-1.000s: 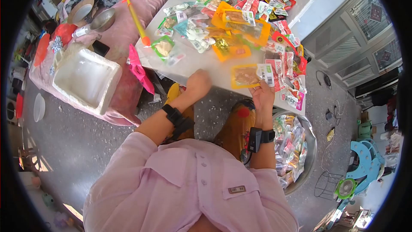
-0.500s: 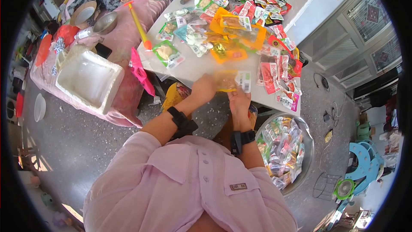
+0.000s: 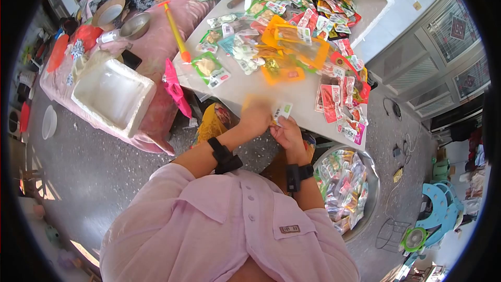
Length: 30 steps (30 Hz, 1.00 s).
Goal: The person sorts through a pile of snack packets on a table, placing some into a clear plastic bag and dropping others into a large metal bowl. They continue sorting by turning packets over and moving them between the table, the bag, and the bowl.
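Note:
Above the table's near edge, my right hand (image 3: 288,134) pinches the white, printed end of a small orange-and-white snack packet (image 3: 282,112). My left hand (image 3: 257,119) is closed over the packet's other part and blurred by motion; its fingertips are hidden, and an orange blur shows just beyond it. On the white table (image 3: 235,90) ahead lie larger orange pouches (image 3: 300,47). A green-edged packet (image 3: 210,69) lies left of them, and red-and-white packets (image 3: 331,102) are spread to the right.
A white foam box (image 3: 373,5) heaped with packets stands at the table's far end. Below the right edge, a metal basin (image 3: 371,190) holds many packets. To the left are a pink-covered bed (image 3: 156,36), a foam tray (image 3: 112,94) and a yellow pump (image 3: 175,31).
My hands have come closer together on the packet, and my left hand has moved right and slightly nearer. The packet's printed end is now tilted and less of it shows.

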{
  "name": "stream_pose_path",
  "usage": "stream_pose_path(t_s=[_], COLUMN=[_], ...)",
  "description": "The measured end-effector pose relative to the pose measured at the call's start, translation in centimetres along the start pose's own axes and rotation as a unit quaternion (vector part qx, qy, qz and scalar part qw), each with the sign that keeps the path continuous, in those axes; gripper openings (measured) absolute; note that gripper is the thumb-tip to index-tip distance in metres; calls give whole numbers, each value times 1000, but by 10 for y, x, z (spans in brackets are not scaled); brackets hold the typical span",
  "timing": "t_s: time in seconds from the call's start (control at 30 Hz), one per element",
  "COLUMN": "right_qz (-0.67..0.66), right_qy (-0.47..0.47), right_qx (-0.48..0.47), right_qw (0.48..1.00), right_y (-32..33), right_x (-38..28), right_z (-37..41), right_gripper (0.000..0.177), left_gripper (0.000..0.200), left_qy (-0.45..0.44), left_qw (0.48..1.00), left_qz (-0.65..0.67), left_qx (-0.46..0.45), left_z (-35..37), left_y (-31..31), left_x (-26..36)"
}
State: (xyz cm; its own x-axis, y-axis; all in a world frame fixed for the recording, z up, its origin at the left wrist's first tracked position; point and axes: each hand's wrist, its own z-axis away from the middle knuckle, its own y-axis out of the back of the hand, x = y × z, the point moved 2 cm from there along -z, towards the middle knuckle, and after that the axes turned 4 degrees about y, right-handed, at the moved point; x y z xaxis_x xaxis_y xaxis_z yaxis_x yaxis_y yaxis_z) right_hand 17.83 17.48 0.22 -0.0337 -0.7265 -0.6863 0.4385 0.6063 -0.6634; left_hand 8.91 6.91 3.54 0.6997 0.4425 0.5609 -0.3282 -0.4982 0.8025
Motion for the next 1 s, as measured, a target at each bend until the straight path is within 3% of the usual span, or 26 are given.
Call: stream_pose_path(t_s=[0.17, 0.27, 0.37, 0.47, 0.57, 0.67, 0.77, 0.87, 0.9, 0.97, 1.0], right_qz=[-90, 8, 215, 129, 89, 418, 461, 544, 584, 649, 700], right_qy=[134, 86, -110, -63, 28, 58, -59, 22, 96, 242, 300], right_qx=[52, 52, 33, -12, 103, 79, 16, 18, 23, 30, 20], right_qw=[986, 995, 970, 990, 990, 903, 886, 839, 806, 720, 648], right_y=[-19, -24, -24, 1, -35, 1, -33, -27, -31, -48, -71], right_x=[28, 28, 2, 11, 11, 21, -23, -47, -53, -67, -67], right_z=[-16, -27, -17, -36, -38, -69, -42, -49, -54, -71, -78], right_gripper=[23, 23, 20, 16, 12, 10, 11, 16, 17, 20, 21], left_gripper=[14, 15, 14, 14, 13, 13, 11, 10, 10, 9, 10], left_qy=[4, 8, 14, -35, 1, 8, 15, 1, 4, 11, 16], left_qw=[1000, 1000, 999, 999, 998, 998, 998, 994, 995, 995, 995], left_qz=[30, 14, 8, 30, 45, 55, 66, 85, 80, 69, 70], left_qx=[5, -20, -39, -18, -38, -20, 12, 62, 63, 65, 67], left_z=[2, 1, 2, 6, 4, 2, 0, -6, -7, -7, -8], left_y=[-1, -4, 0, -4, 3, 3, 6, -6, -9, -13, -16], left_x=[4, -3, -2, -1, 3, -7, -13, -29, -30, -32, -34])
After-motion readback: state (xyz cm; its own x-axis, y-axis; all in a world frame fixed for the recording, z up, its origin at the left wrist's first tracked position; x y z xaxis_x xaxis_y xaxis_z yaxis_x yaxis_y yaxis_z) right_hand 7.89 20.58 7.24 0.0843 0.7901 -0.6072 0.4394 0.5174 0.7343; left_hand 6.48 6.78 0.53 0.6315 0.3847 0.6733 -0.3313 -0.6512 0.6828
